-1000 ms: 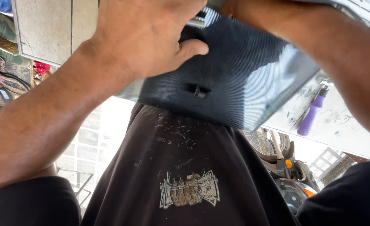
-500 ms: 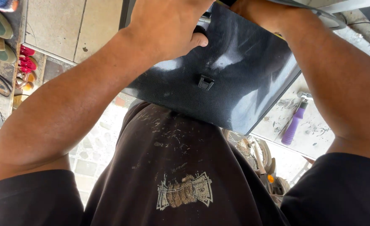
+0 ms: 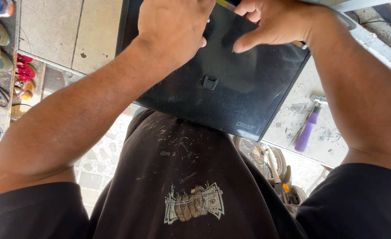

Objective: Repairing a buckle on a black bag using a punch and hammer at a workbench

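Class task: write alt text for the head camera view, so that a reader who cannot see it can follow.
Seen from above, a person's left hand and right hand grip the top edge of a black textured plastic case with a small front clasp, held over their dark printed shirt. A purple-handled tool lies on a stained surface; shoes lie left.

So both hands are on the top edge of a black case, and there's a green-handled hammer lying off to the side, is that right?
Not quite: the hammer's handle is purple, not green, as the head view shows. The rest holds: left hand and right hand are at the top edge of the black case.
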